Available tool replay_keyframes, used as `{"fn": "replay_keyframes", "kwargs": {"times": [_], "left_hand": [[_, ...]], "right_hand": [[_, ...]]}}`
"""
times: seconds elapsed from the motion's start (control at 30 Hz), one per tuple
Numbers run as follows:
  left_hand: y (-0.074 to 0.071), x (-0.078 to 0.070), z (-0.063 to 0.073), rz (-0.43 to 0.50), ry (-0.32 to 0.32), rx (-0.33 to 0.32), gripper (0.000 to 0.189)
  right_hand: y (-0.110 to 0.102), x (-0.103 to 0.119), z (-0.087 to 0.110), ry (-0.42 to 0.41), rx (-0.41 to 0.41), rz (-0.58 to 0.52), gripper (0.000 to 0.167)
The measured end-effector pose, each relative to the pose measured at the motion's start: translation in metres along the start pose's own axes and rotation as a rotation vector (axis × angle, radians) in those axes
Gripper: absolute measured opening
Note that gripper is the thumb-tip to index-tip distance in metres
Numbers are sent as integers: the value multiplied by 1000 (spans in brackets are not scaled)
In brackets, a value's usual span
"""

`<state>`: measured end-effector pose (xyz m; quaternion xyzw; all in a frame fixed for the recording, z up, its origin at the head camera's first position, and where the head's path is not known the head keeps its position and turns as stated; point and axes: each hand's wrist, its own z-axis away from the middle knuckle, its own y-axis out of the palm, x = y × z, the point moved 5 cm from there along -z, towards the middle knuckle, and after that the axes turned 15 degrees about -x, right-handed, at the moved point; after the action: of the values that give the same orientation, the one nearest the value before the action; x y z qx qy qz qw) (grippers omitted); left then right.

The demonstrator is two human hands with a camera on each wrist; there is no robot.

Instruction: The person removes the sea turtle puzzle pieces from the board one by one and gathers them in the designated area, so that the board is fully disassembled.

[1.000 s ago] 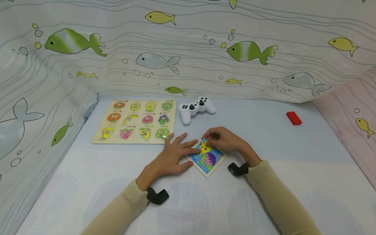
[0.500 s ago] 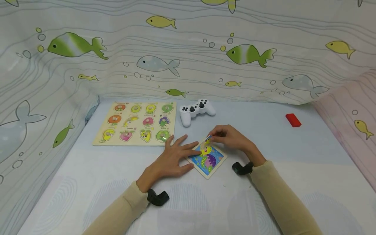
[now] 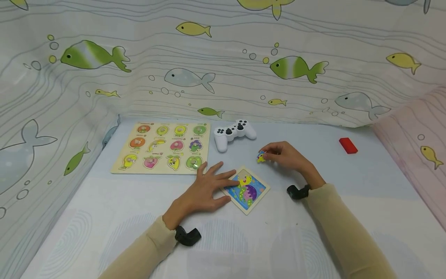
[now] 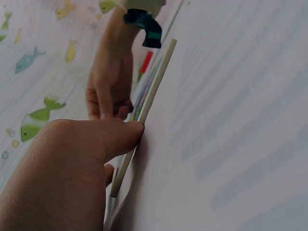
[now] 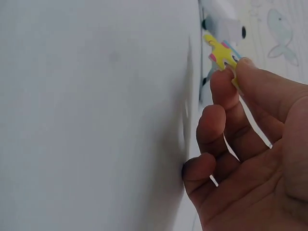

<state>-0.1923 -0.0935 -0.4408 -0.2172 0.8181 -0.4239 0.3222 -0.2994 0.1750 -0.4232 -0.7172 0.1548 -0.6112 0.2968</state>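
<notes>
A small square jigsaw puzzle [image 3: 250, 192], with a yellow and purple cartoon picture on blue, lies corner-on in the middle of the table. My left hand [image 3: 203, 190] rests at its left side with fingers spread, the fingertips over the picture. In the left wrist view the thumb touches the edge of the puzzle board [image 4: 161, 72]. A bare wooden gap shows at the puzzle's far corner. Beyond that corner, my right hand [image 3: 287, 158] pinches a yellow and blue puzzle piece [image 5: 222, 54] between thumb and index finger; its other fingers are loosely bent.
A wooden fruit puzzle board [image 3: 163, 153] lies at the back left, close to the left fingertips. A white game controller [image 3: 234, 134] stands behind the small puzzle. Far right is a red block [image 3: 348, 145]. A fish-patterned curtain [image 3: 237, 54] closes off the back.
My right hand has lifted the puzzle piece out of the far corner of the puzzle and carried it right and away from me. My left hand stays in place.
</notes>
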Motion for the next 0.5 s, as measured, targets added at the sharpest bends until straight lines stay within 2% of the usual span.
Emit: {"fn": "replay_keyframes", "kwargs": {"times": [0.2,0.5], "left_hand": [[-1,-1,0,16,-10,-2,47],[0,-1,1,17,-19,10,47]], "right_hand": [[-8,-6,-10,-14,27,35,24],[-6,-8,-18,-7,45,112,28]]}}
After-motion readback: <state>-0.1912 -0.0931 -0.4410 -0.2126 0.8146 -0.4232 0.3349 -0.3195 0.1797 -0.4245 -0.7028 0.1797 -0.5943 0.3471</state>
